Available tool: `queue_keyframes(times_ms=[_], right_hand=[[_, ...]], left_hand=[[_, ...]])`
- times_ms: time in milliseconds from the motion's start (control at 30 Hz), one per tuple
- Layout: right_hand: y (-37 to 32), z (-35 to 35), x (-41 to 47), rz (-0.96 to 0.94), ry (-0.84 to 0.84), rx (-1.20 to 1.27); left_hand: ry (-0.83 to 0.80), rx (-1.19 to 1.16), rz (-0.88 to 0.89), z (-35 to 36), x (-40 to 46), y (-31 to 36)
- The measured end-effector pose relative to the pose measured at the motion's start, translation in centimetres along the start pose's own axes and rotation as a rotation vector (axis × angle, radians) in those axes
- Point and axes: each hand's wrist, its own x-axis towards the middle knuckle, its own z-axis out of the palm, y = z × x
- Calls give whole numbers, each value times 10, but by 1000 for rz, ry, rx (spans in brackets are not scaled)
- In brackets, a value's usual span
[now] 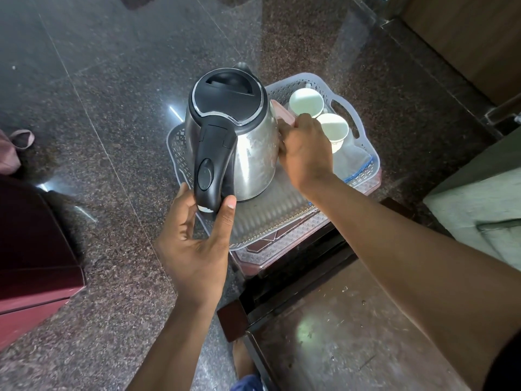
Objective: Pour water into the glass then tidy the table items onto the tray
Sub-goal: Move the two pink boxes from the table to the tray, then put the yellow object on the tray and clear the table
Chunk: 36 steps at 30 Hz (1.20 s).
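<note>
A steel kettle [253,156] with a black lid and handle stands on the clear plastic tray [270,215]. My left hand [197,244] is under the bottom end of the black handle, thumb and fingers loosely around it. My right hand [304,148] rests against the kettle's right side. Two white cups [306,101] [334,128] sit on the tray behind my right hand. A pink object [283,111] shows between the kettle and the cups, mostly hidden.
The tray rests on a small brown stool [282,258] over a dark granite floor [112,108]. A clear zip bag [352,162] lies on the tray's right. A maroon box [33,249] is at left, a brown table top [338,334] at the bottom.
</note>
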Motion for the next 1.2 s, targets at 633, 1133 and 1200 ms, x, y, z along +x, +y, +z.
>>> queue_keyframes(times_ms=[633, 1133, 1200], right_hand=[[4, -13, -25, -69, -103, 78], [17, -114, -138, -6, 273, 537], [20, -122, -166, 57, 296, 641]], left_hand=[[-48, 63, -96, 4, -11, 15], [-154, 242, 416, 33, -29, 95], [-193, 169, 479, 32, -34, 98]])
